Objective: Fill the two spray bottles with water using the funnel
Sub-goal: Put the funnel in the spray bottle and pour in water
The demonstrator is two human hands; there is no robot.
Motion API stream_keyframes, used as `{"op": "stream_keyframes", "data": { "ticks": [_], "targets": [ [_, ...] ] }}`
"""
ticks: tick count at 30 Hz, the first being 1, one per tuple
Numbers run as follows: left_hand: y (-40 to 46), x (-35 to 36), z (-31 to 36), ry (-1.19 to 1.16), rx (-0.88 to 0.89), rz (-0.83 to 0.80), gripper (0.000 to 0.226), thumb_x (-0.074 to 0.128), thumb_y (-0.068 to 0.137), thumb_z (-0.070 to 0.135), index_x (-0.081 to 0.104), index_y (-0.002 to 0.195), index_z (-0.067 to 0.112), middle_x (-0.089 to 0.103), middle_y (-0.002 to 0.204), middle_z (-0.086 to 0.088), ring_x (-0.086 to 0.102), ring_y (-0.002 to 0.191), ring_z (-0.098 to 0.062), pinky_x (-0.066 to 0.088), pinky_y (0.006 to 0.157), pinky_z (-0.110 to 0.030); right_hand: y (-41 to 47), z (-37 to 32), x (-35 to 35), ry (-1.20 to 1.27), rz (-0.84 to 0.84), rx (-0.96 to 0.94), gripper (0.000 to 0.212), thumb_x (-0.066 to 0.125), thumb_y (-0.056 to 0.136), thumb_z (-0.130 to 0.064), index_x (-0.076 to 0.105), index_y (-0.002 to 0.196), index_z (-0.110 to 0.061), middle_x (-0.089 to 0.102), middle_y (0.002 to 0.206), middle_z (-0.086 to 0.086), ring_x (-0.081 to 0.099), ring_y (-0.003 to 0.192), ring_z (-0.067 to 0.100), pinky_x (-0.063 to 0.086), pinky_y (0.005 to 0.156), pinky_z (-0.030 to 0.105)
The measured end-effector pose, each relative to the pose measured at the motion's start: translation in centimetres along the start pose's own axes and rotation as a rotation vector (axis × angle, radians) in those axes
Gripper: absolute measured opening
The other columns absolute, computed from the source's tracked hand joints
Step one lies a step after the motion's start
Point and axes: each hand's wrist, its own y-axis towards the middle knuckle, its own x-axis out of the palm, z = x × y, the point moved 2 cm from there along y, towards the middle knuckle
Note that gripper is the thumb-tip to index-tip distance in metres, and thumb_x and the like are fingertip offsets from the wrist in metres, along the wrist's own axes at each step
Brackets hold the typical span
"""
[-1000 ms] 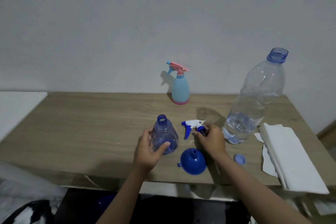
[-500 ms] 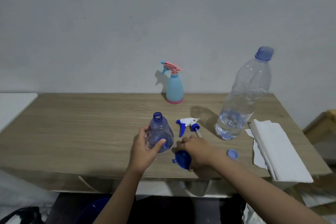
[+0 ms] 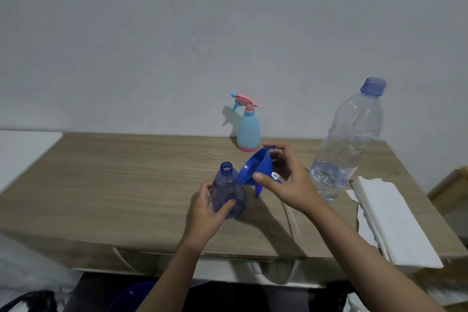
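Left hand (image 3: 205, 213) grips the open spray bottle (image 3: 228, 192) standing on the table (image 3: 114, 185). Right hand (image 3: 288, 182) holds the funnel (image 3: 255, 167) tilted just beside the bottle's neck.

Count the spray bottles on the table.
2. The blue spray bottle, open-necked, stands near the front in the left hand; the light blue spray bottle stands at the back by the wall.

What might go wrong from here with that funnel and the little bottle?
The funnel is tilted in the right hand, not yet in the small blue bottle; its narrow neck could be missed. The left hand steadies that light bottle; a nudge might tip it. The big water bottle stands uncapped nearby.
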Motion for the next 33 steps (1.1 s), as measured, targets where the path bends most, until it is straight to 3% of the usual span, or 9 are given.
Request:
{"op": "stream_keyframes", "data": {
  "ticks": [3,6,10,12,14,19,25,33],
  "targets": [
    [0.1,-0.1,0.0,0.019,0.013,0.0,0.065,0.085,0.062,0.041,0.051,0.117,0.039,0.063,0.125,0.001,0.06,0.118,-0.015,0.048,0.101,-0.047,1.1,-0.1,0.9,0.145,0.111,0.084,0.055,0.078,0.066,-0.038,0.046,0.108,-0.023,0.061,0.099,0.007,0.061,0.087,0.024,0.05,0.079,0.041],
    [0.0,0.0,0.3,0.033,0.015,-0.018,0.062,0.083,0.066,0.036,0.051,0.119,0.04,0.063,0.125,0.006,0.06,0.118,-0.013,0.05,0.099,-0.044,2.0,-0.4,1.6,0.21,0.195,0.108,0.055,0.083,0.067,-0.025,0.045,0.104,-0.009,0.052,0.091,0.01,0.057,0.081,0.023,0.051,0.075,0.046],
    [-0.1,-0.1,0.3,0.043,0.011,-0.024,0.062,0.082,0.066,0.038,0.05,0.12,0.04,0.063,0.124,0.009,0.06,0.117,-0.011,0.051,0.098,-0.044,3.0,-0.4,2.5,0.092,0.213,0.111,0.055,0.082,0.059,-0.041,0.049,0.098,-0.02,0.059,0.102,0.017,0.061,0.095,0.029,0.054,0.083,0.048],
    [-0.1,-0.1,0.4,0.047,0.0,-0.02,0.059,0.082,0.066,0.038,0.05,0.116,0.045,0.064,0.122,0.008,0.062,0.115,-0.012,0.052,0.096,-0.043,3.3,-0.2,2.8,0.035,0.196,0.129,0.053,0.083,0.06,-0.041,0.048,0.097,-0.025,0.059,0.104,0.008,0.06,0.099,0.025,0.054,0.082,0.043],
    [-0.1,0.0,0.5,0.043,0.004,-0.01,0.056,0.082,0.068,0.03,0.051,0.111,0.048,0.064,0.122,0.004,0.062,0.115,-0.015,0.052,0.096,-0.039,3.5,0.1,3.1,-0.016,0.156,0.138,0.05,0.085,0.065,-0.034,0.047,0.097,-0.028,0.058,0.107,0.001,0.057,0.103,0.02,0.05,0.076,0.03],
    [0.0,0.0,0.2,0.02,-0.014,0.003,0.058,0.082,0.065,0.033,0.051,0.113,0.043,0.062,0.126,-0.002,0.059,0.119,-0.016,0.049,0.1,-0.041,3.5,0.7,3.7,-0.123,0.113,0.15,0.056,0.087,0.061,-0.033,0.047,0.099,-0.025,0.057,0.11,-0.001,0.056,0.102,0.015,0.04,0.07,0.006],
    [0.0,0.1,0.2,0.024,-0.028,0.023,0.06,0.084,0.064,0.032,0.053,0.116,0.036,0.063,0.125,-0.003,0.059,0.119,-0.018,0.048,0.101,-0.045,3.1,0.6,4.2,-0.187,0.05,0.141,0.061,0.088,0.061,-0.028,0.048,0.106,-0.019,0.058,0.112,-0.003,0.055,0.103,0.009,0.036,0.073,0.0],
    [-0.4,0.0,0.7,0.111,-0.027,0.033,0.065,0.084,0.064,0.043,0.05,0.12,0.038,0.064,0.124,0.006,0.061,0.117,-0.015,0.048,0.099,-0.052,2.7,0.2,4.2,-0.172,-0.026,0.143,0.073,0.089,0.058,-0.032,0.044,0.115,-0.025,0.052,0.119,-0.01,0.054,0.109,0.009,0.04,0.075,0.003]
  ]
}}
